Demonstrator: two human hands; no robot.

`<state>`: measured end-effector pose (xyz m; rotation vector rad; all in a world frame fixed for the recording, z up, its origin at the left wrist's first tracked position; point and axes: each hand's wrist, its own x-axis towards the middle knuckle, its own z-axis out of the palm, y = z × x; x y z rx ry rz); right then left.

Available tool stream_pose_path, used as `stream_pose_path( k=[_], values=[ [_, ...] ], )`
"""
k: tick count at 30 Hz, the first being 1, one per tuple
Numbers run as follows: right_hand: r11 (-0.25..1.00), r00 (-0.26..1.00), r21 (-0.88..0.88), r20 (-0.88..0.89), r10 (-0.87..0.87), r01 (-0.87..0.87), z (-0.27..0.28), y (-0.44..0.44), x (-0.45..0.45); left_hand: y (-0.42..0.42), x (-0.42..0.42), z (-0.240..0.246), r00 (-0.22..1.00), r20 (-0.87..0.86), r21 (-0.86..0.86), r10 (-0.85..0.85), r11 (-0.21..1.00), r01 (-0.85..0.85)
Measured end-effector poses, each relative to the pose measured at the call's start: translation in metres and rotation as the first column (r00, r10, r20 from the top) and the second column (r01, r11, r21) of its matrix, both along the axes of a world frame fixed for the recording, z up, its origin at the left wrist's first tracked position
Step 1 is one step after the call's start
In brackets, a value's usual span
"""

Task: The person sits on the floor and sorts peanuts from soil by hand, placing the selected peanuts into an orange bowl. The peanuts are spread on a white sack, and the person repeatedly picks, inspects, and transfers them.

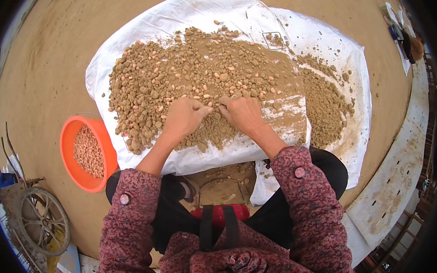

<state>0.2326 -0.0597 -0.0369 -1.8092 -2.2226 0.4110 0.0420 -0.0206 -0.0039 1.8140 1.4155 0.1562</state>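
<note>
My left hand and my right hand are close together over a spread of brown soil clods mixed with pinkish peanut kernels. The fingers of both hands are curled, with thumbs turned towards each other. A kernel shows just by my left thumb tip; whether it is held cannot be made out. My right fingertips touch or hover at the soil, and anything between them is hidden. Under the soil lies a white woven plastic sheet.
To the left stands an orange bucket partly filled with peanut kernels. Finer soil is heaped on a second white sheet at right. A spoked-wheel cart is at lower left. Pale slabs edge the right side.
</note>
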Motion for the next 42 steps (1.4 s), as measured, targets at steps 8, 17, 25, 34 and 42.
stream_pose_path(
  k=[8,17,25,34,42],
  values=[
    [0.770,-0.022,-0.528,-0.820,-0.573,-0.358,0.021,0.022,0.013,0.036,-0.020,-0.011,0.756,0.359,-0.333,0.547,0.832,-0.444],
    [0.992,0.878,-0.103,-0.479,0.010,-0.067,0.006,0.016,-0.016,0.019,-0.015,-0.012,0.950,-0.141,0.270,0.279,0.934,-0.235],
    [0.979,0.905,-0.197,-0.407,-0.126,0.048,0.001,0.015,-0.018,0.025,-0.019,-0.012,0.945,-0.096,0.053,0.313,0.949,-0.309],
    [0.945,0.620,-0.306,-0.721,-0.310,0.117,0.001,0.039,-0.018,0.035,-0.024,-0.012,0.919,0.068,0.048,0.388,0.919,-0.392],
    [0.975,0.891,-0.186,-0.413,-0.188,0.119,0.003,0.034,-0.027,0.013,-0.001,-0.013,0.986,-0.123,0.243,0.116,0.966,-0.083]
  ],
)
